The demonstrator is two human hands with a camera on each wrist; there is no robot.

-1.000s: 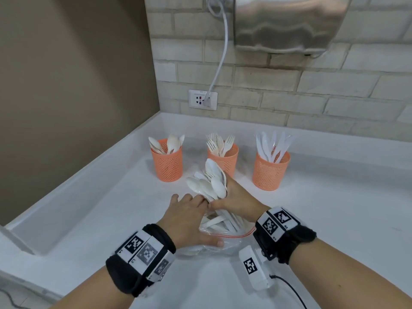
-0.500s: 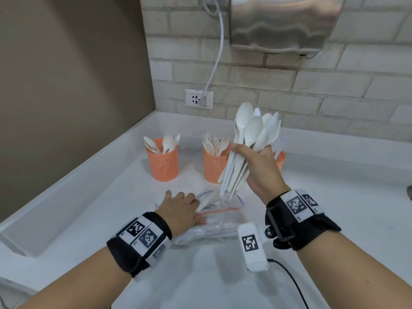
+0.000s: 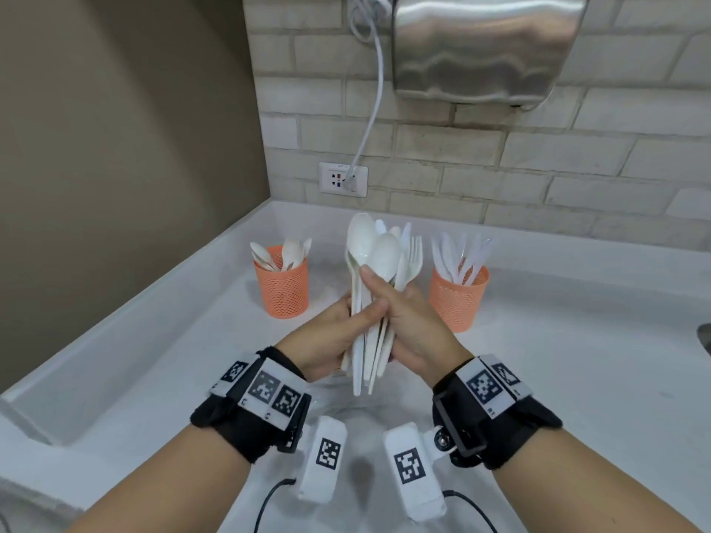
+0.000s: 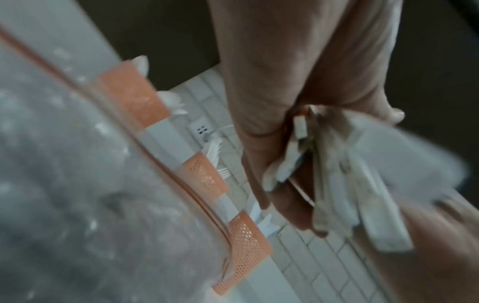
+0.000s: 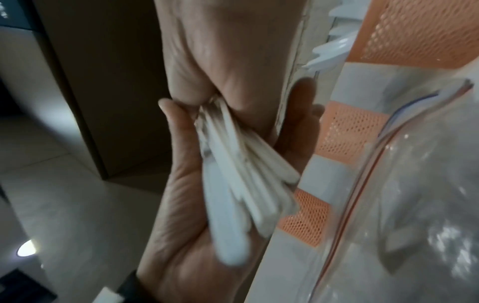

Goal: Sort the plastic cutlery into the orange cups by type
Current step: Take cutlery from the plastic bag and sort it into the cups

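Bag: clear zip bag (image 5: pixel 414 184) lies on the counter (image 3: pixel 558 359) just below both wrists, mouth toward the cups.
Left hand: left hand (image 3: pixel 327 340) cups the handle ends of the bundle, thumb curled across the front of them.
Right hand: right hand (image 3: pixel 415 325) wraps the same bundle from the other side, fingers curled round the shafts, touching the left thumb.
Bundle: mixed cutlery (image 3: pixel 379 271) stands upright above the fingers; spoons, a fork and at least one knife tip together.
Cups: spoon cup (image 3: pixel 282 286) beyond the left fingers, knife cup (image 3: pixel 458 298) beyond the right; fork cup hidden behind the bundle from the head view.
Risk: handles fan loosely below the fingers; my guess is that pulling one piece out could drag neighbours free and scatter them, or land a fork among spoons.
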